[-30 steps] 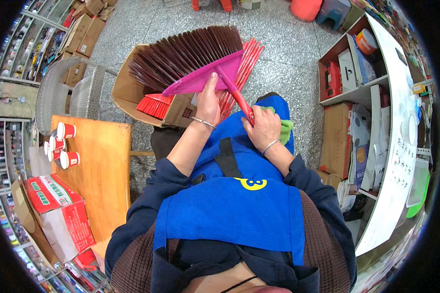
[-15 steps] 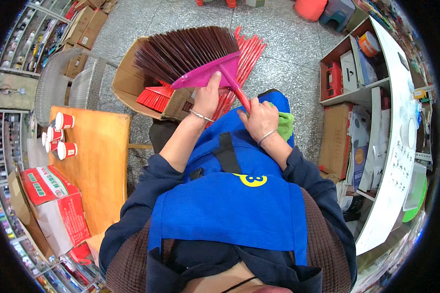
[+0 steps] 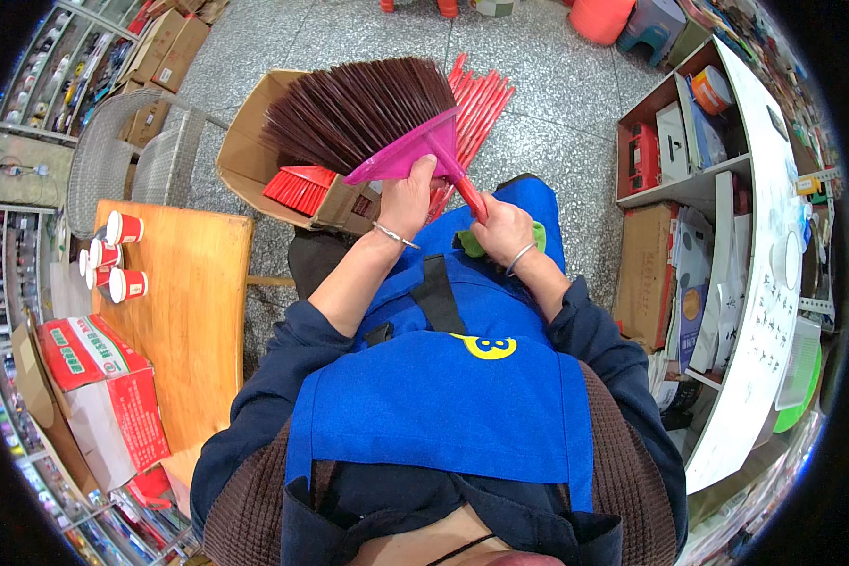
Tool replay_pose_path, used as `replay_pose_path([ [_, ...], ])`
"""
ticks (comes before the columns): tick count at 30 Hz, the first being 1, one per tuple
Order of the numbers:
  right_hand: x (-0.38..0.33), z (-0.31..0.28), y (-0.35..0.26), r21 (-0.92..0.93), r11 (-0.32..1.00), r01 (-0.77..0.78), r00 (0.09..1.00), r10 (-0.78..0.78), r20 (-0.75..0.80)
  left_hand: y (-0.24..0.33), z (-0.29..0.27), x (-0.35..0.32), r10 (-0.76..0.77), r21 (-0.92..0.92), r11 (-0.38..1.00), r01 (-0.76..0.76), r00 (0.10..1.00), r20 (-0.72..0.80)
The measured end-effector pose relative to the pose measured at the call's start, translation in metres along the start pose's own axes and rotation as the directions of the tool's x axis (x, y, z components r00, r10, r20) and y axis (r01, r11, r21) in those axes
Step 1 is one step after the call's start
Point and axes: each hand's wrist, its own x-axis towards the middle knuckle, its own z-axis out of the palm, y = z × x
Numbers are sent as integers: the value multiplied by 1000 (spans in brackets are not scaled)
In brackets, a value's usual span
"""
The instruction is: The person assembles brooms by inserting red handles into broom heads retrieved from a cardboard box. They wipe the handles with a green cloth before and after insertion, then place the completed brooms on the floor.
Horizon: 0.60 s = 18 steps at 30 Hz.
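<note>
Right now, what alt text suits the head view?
A person's left hand holds the pink head of a dark-bristled broom while the right hand grips its red handle. Beyond lie an open cardboard box and red poles.

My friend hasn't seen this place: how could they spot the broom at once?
Start from the blue apron, then look past it to the left hand and right hand. Both hold the broom, the right on its red handle. Its dark brown bristles and magenta base set it apart from the red brush in the cardboard box.
</note>
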Motion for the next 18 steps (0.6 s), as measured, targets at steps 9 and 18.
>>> replay_pose_path([
  [9,0,-11,4,500,858,-114,965,-25,263,5,1,-15,55,-43,997,-57,998,-35],
  [18,1,-36,-5,704,637,-313,862,-121,493,3,-10,-18,108,-39,994,-107,993,37],
])
